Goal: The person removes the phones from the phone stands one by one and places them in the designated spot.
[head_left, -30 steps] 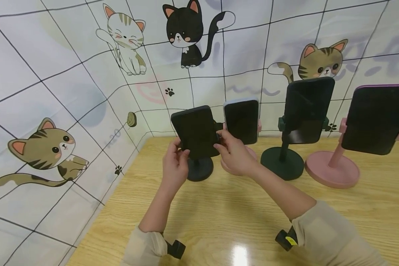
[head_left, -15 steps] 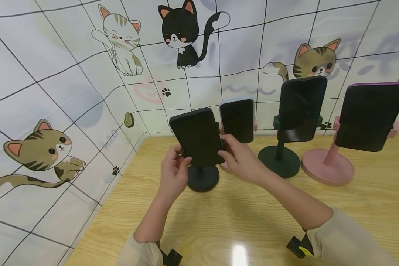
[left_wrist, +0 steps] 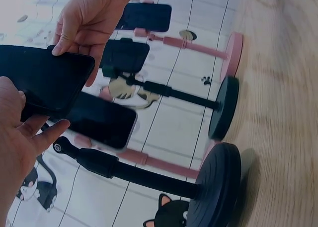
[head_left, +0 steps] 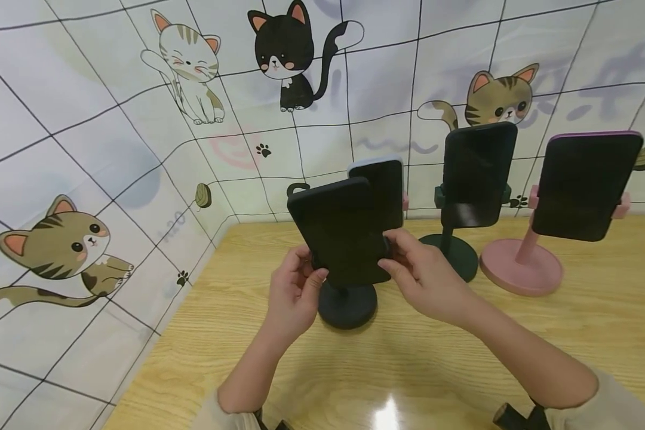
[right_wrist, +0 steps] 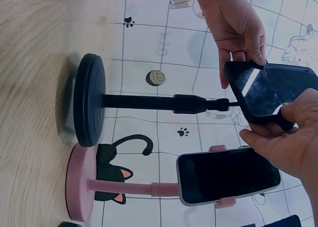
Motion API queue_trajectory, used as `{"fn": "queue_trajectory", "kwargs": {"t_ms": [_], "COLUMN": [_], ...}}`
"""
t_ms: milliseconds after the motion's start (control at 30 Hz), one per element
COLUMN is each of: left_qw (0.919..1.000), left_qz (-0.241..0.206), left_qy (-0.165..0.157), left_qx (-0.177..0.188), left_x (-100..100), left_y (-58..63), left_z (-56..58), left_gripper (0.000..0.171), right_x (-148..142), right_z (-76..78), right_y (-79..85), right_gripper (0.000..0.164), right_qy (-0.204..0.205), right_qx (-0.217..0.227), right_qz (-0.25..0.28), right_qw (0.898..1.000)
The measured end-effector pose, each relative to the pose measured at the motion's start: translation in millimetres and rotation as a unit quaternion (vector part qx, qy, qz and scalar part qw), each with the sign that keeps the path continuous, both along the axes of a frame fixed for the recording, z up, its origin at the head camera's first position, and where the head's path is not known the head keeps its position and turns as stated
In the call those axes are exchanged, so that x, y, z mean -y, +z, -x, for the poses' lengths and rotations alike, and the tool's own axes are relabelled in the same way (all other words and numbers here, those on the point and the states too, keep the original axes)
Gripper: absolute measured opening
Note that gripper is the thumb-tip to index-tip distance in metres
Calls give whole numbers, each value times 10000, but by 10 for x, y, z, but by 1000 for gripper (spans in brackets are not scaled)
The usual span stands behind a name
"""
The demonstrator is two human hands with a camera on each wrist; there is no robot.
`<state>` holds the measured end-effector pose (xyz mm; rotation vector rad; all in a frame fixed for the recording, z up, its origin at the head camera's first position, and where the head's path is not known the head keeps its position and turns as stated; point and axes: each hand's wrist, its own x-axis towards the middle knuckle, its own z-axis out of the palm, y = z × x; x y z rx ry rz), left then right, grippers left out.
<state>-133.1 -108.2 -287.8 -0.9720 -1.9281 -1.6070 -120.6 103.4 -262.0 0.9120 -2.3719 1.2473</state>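
A black phone (head_left: 344,233) sits at the top of a black phone stand, whose round base (head_left: 347,307) is on the table. My left hand (head_left: 297,292) holds the phone's lower left edge, thumb toward the front and fingers behind. On the opposite edge, my right hand (head_left: 427,275) pinches the side of the phone with thumb and fingers. Small dark clamp parts show at both edges, partly covered by my fingers. In the left wrist view the stand's black pole (left_wrist: 149,180) runs from base to phone. The phone leans back, screen facing me.
Behind the black phone, a pale-framed phone (head_left: 385,191) rests in a pink stand (right_wrist: 124,186). Farther right are a dark phone (head_left: 478,179) on a green stand (head_left: 454,257) and a purple-edged phone (head_left: 586,188) on another pink stand (head_left: 521,266). A cat-patterned cloth (head_left: 301,149) backs the wooden table (head_left: 236,263).
Both hands have brought the black phone and its stand nearer to me and rightward, so it now overlaps the pale-framed phone. The other stands shift left in view as the head camera turns.
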Motion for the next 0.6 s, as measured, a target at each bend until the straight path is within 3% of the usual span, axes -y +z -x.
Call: {"fn": "queue_trajectory", "kwargs": {"t_ms": [300,533,600], "left_qw": [9988,9963,9952], "left_qz": [9,-26,-32], "left_qy": [-483,-860,-973], "left_qx": [-14,78,-52], "left_x": [-224,-389,-434], "left_y": [16,27,22], "left_z": [-78,-126,-126], "left_gripper": [30,30,31], "right_x": [-232,-400,-449], "right_z": [-201,-355,-395], "right_y": [-5,-2,-11], "right_gripper": [29,31,32], "right_qy": [-229,-344,-451], "right_qx": [-378,-24,12], "right_qz": [273,402,374], "right_qw": [9987,9986,9983]}}
